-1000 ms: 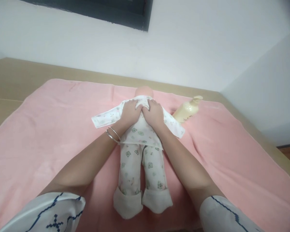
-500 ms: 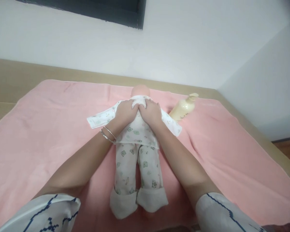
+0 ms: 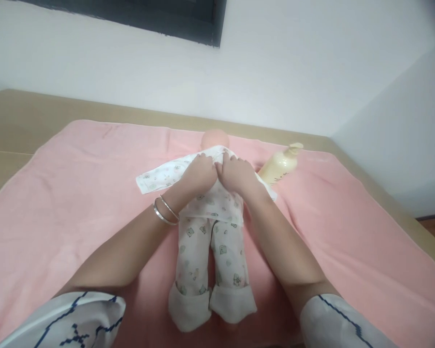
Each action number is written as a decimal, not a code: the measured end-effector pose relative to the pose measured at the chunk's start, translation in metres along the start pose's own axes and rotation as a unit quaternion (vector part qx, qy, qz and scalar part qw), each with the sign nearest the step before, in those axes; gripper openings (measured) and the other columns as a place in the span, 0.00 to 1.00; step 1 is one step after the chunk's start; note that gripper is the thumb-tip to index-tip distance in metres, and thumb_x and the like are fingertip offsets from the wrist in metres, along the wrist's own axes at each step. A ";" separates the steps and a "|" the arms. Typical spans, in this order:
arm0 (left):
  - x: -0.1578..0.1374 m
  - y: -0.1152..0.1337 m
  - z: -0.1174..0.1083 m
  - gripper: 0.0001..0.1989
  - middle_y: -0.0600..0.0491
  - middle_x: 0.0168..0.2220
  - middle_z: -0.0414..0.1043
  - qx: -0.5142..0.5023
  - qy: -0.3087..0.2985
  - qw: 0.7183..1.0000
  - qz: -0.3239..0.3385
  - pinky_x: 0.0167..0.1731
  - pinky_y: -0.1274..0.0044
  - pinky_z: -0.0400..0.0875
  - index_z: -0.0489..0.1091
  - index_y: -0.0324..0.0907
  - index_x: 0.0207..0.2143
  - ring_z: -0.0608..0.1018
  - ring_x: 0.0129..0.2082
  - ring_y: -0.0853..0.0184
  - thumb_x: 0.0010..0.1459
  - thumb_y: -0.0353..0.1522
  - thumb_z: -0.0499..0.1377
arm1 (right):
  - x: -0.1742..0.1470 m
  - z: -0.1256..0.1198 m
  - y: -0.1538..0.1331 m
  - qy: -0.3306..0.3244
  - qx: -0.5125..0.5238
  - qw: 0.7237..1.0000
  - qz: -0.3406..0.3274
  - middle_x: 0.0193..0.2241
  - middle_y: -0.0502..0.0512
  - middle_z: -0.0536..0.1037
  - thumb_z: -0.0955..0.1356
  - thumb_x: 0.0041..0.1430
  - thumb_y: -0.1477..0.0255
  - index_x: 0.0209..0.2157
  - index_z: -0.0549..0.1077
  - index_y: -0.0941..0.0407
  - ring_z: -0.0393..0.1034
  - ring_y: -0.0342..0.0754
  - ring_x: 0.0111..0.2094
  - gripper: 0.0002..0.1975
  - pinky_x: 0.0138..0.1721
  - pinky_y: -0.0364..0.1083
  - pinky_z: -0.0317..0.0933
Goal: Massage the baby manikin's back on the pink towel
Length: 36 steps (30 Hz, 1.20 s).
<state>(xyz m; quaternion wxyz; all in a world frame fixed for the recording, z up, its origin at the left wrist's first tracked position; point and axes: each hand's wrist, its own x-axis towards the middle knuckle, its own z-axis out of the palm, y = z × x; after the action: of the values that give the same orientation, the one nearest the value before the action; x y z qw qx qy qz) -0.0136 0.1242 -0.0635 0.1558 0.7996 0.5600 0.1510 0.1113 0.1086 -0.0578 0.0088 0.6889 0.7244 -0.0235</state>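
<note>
Doll (image 3: 213, 213): stretched on a pink blanket (image 3: 105, 193), head (image 3: 215, 138) at 12 o'clock; top (image 3: 210, 205) and trousers (image 3: 194, 256) already on.
Left hand (image 3: 200, 175), right hand (image 3: 237, 174): fingers curled over the upper torso; cannot tell whether gripping cloth.
Progress: apparently midway; remainder unclear.
Room: blanket spreads toward 9; bottle (image 3: 279, 167) at 2.

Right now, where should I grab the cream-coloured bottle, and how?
Probably round the bottle's wide body, with the right hand coming from the right: the little shirt's sleeve lies by its lower end, and the pump top looks too thin to hold firmly.
</note>
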 end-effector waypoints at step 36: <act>-0.014 -0.007 -0.013 0.14 0.36 0.46 0.76 0.082 -0.084 0.993 0.009 0.42 0.64 0.74 0.73 0.35 0.46 0.80 0.44 0.49 0.63 0.28 0.51 | 0.005 -0.002 -0.004 0.014 0.041 0.999 -0.004 0.52 0.70 0.77 0.52 0.73 0.68 0.56 0.68 0.64 0.74 0.64 0.51 0.23 0.48 0.55 0.66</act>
<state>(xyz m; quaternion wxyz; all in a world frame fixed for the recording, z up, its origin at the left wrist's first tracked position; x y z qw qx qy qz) -0.0290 0.1144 -0.0558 0.1352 0.8245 0.5481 0.0382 0.1073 0.1131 -0.0559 -0.0302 0.6860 0.7256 -0.0437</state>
